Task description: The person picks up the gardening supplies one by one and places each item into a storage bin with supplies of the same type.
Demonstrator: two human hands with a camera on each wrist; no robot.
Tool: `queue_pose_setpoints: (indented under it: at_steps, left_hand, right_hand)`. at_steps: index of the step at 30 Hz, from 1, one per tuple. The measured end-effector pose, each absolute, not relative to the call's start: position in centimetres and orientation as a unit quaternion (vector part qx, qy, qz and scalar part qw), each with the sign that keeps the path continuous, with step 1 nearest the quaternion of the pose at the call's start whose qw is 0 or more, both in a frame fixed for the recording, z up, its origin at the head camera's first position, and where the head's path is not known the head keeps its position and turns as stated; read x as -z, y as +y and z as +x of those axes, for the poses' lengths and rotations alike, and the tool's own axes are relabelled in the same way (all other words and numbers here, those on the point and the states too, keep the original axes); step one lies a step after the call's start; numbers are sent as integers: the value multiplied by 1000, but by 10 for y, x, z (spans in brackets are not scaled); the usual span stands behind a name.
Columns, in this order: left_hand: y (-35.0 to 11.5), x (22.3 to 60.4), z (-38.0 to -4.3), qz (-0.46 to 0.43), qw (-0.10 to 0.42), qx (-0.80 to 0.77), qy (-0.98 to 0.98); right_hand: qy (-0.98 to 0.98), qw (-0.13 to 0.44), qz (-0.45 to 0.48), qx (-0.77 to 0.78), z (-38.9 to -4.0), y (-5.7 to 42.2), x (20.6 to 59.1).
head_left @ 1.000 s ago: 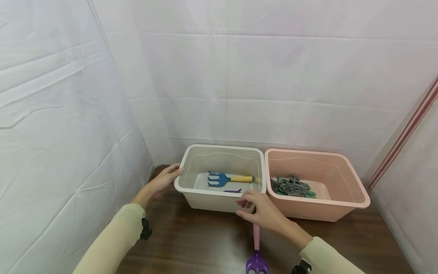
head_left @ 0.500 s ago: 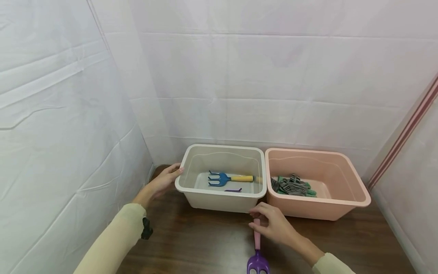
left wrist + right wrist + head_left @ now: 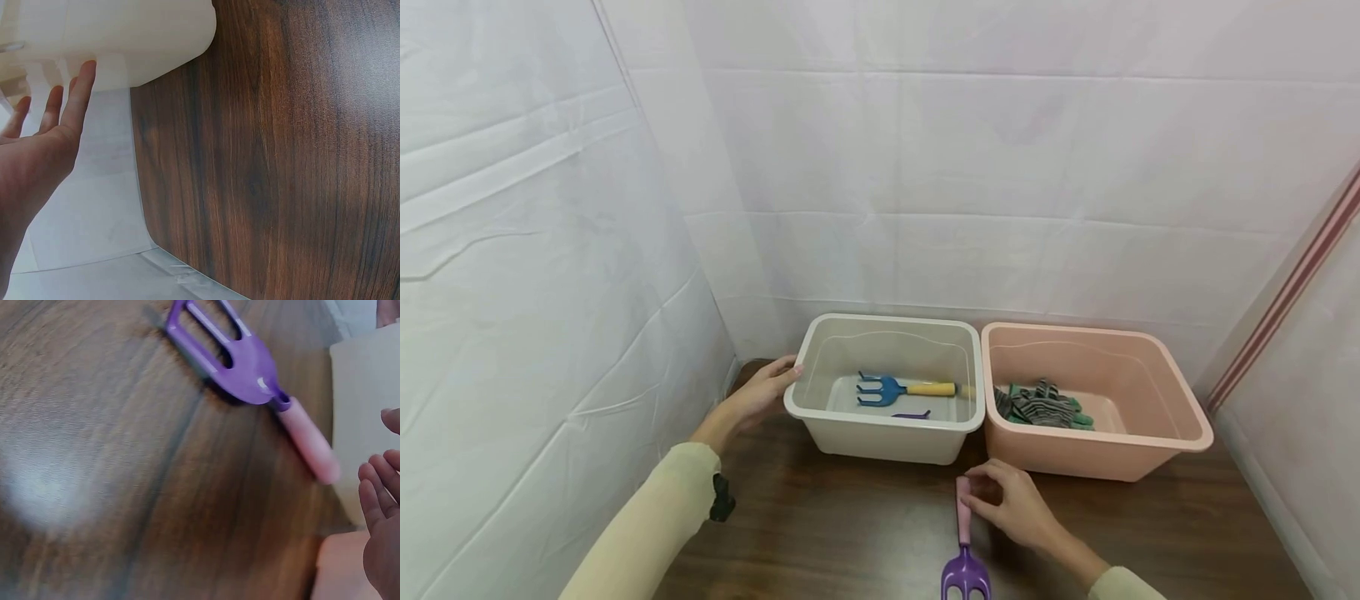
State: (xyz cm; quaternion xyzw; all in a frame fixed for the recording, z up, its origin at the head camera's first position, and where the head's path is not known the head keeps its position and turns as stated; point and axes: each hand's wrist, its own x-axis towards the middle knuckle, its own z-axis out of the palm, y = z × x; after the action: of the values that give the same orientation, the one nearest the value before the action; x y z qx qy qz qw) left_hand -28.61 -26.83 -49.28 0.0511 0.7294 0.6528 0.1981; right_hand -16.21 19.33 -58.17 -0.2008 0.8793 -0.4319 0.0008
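Observation:
A garden hand fork (image 3: pixel 964 575) with a slotted purple head and pink handle lies on the brown table, its head cut off by the head view's lower edge. My right hand (image 3: pixel 1011 504) is just right of the pink handle (image 3: pixel 312 447), thumb and fingers spread apart with nothing between them. At the white bin (image 3: pixel 880 437), my left hand (image 3: pixel 760 396) touches the left rim; its fingers (image 3: pixel 78 97) extend along the outer wall. Inside that bin lie a blue hand cultivator (image 3: pixel 887 390) with a yellow handle and a purple pronged tool (image 3: pixel 912 415), mostly hidden by the front wall.
A pink bin (image 3: pixel 1097 458) stands directly right of the white one, holding striped grey-and-green gloves (image 3: pixel 1045 408). White sheeting (image 3: pixel 925 183) hangs behind and on both sides. Dark wood table (image 3: pixel 820 525) extends in front of the bins.
My right hand has moved from the white bin's front rim down and rightward to beside the pink handle. The left hand has stayed at the rim.

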Motion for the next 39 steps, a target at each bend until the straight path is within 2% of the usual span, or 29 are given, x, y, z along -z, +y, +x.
queue_pose_setpoints:
  at_steps: [9,27,39]
  left_hand:
    - [-269,493,-286,53,197,-654,728]
    - [-266,497,-287,39,196,-664,721]
    - [-268,494,-286,38,196,-662,723]
  right_hand:
    - [885,17,-147,442,-159,194,604]
    - [903,43,-137,405,-159,182,622]
    - [907,20,-167,385,-163,160,617]
